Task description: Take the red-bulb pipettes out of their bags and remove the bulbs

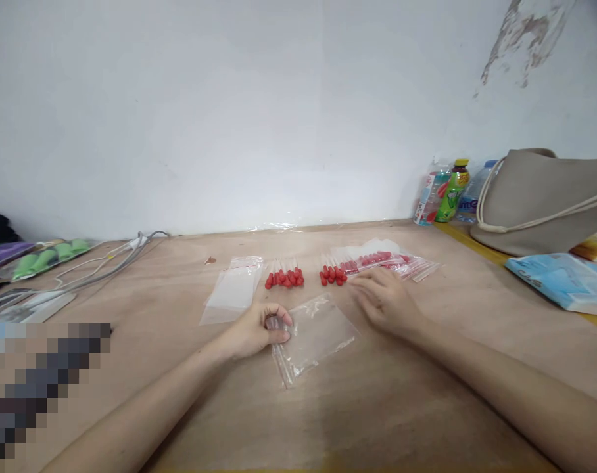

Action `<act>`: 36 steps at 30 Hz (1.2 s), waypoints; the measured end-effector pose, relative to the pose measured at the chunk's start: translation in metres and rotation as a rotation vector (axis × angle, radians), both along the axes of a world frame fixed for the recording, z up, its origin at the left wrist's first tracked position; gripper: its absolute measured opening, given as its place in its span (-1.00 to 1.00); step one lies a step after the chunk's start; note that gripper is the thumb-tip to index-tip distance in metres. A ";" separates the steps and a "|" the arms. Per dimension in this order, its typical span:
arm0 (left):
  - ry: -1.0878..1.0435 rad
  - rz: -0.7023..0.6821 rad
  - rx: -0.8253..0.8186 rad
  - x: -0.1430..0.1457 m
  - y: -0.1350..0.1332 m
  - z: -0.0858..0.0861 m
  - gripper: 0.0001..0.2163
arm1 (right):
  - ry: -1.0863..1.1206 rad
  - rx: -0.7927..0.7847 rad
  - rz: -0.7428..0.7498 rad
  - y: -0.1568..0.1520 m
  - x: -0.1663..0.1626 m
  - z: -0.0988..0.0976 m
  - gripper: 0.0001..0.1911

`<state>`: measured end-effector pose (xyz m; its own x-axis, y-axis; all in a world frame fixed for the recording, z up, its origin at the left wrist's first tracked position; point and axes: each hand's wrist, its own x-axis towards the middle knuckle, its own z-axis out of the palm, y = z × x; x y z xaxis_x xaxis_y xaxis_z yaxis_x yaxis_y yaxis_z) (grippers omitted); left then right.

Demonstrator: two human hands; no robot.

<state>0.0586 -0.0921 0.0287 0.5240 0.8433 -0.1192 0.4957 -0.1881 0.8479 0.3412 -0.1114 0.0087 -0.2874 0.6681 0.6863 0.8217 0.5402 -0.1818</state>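
Right in front of the person, a clear bag [318, 335] lay flat on the wooden table [377, 420]. Its long side ran from left to right and tipped a little away at the right end. The end with the zip strip pointed left, and the closed end pointed right.

The left hand [256, 330] was at the zip end. Its fingers were curled and its thumb pinched the edge of the bag, so that hand was clamped on it. The right hand [384, 299] was spread out flat with its fingers apart and held nothing. It was just past the bag's far right corner, but it looked a bit blurry, so I could not tell if it touched the table.

Behind the bag sat two little piles of red-tipped pieces [285, 278], side by side. The right hand was close to the right pile. A stack of empty bags [233, 289] lay to the left of the piles. Some filled bags [384, 259] lay just behind the right hand.
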 end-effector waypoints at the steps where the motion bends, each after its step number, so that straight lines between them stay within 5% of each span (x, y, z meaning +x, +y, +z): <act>1: 0.009 -0.026 -0.020 -0.004 0.001 0.007 -0.77 | -0.016 0.043 -0.096 0.007 0.008 0.002 -0.76; 3: 0.007 0.019 0.013 -0.015 0.005 0.022 -0.76 | -0.050 0.072 -0.282 0.019 0.026 0.004 -0.73; 6: -0.053 0.324 0.198 -0.037 0.020 0.032 -0.66 | -0.111 0.035 -0.482 0.032 0.049 0.004 -0.68; 8: -0.009 0.553 0.323 -0.053 0.032 0.029 -0.62 | -0.136 -0.007 -0.551 0.036 0.060 0.002 -0.66; 11: 0.162 0.665 0.402 -0.075 0.047 0.015 -0.62 | -0.153 -0.060 -0.580 0.040 0.067 -0.002 -0.67; 19: 0.494 0.560 0.663 -0.078 0.052 -0.006 -0.66 | -0.068 -0.020 -0.579 0.042 0.073 0.000 -0.71; 24: 0.563 0.472 0.822 -0.060 0.042 -0.011 -0.65 | 0.240 0.296 -0.675 0.041 0.083 0.018 -0.72; 28: 0.360 0.401 1.035 -0.037 0.024 -0.008 -0.70 | 0.467 0.466 -0.517 0.025 0.071 0.048 -0.77; 31: 0.059 0.222 0.835 -0.013 0.002 -0.004 -0.68 | 0.517 0.364 -0.300 0.004 0.039 0.063 -0.82; 36: -0.469 -0.127 -0.051 0.019 -0.028 -0.004 -0.39 | 0.692 -0.311 0.099 -0.021 -0.024 0.043 -0.77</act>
<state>0.0778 -0.1199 0.0247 0.6293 0.7686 0.1153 0.0334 -0.1749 0.9840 0.3176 -0.1327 0.0521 0.0715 0.8534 0.5164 0.4157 0.4451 -0.7931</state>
